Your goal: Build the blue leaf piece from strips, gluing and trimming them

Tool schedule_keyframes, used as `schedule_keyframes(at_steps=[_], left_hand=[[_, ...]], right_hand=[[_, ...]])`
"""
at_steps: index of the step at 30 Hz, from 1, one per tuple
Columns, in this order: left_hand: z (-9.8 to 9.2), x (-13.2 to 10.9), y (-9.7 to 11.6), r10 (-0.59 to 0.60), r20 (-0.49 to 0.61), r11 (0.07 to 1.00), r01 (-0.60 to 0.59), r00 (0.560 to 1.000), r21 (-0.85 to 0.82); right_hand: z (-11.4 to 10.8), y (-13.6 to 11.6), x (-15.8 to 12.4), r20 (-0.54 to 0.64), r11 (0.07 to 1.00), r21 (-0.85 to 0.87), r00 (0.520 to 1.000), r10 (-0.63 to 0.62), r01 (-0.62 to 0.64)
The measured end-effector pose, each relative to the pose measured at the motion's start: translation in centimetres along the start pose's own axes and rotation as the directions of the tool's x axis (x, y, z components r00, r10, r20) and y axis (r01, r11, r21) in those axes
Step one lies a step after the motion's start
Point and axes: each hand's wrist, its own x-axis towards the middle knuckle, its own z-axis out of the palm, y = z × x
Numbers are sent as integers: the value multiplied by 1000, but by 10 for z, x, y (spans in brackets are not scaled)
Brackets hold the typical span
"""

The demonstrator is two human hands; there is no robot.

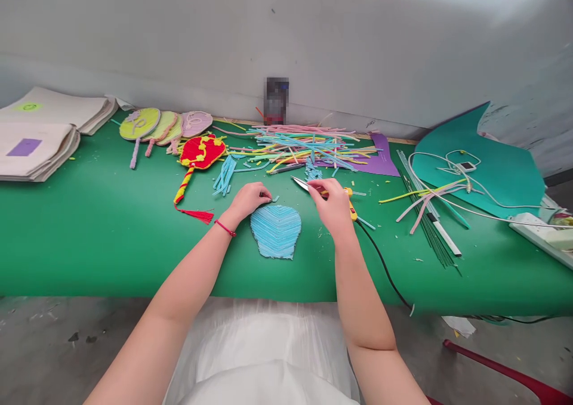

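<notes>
A blue, ribbed panel (276, 232) made of pipe-cleaner strips lies flat in front of me, with a narrow, straight lower edge. My left hand (251, 200) is closed in a pinch at its upper left edge, and a short light-blue pipe-cleaner piece (275, 199) shows at the fingertips. To the upper right of the panel, my right hand (330, 205) is closed round a pair of scissors (299, 183), whose blades point left. Fingers partly cover the scissors' handles. Just beyond that hand lies a yellow glue gun (352, 205), largely hidden, its black cord running toward the front edge.
A heap of coloured pipe cleaners (295, 142) lies at the back, beside blue strips (225, 174). A red fan (202, 151) and several pale fans (142, 123) are left of it. Paper stacks (38, 148), wires (430, 229), a teal sheet (505, 166) and a power strip (541, 238) flank them.
</notes>
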Motion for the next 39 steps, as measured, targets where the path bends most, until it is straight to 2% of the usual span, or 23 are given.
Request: schedule_keyframes(at_steps=[3,7,10,13,19,39], left_hand=[[-3,-1,4,55,-25,998,-56,998,-16],[-10,-4,14,157,-5,987,-157,988,-15],[-12,-5,19,209,41,977,-210,977,24],[-11,-6,20,248,70,967,-251,966,40],[-6,-4,13,266,100,962,-270,959,35],[-2,-5,17,194,110,977,-202,975,69]], right_hand=[[16,-5,8,131,997,61,990,-55,47],[35,14,13,255,992,118,967,17,-49],[39,30,12,376,975,203,927,9,-92],[40,38,11,419,975,196,908,9,-101],[48,46,11,448,996,73,894,16,-55],[48,38,8,428,997,32,902,44,-64]])
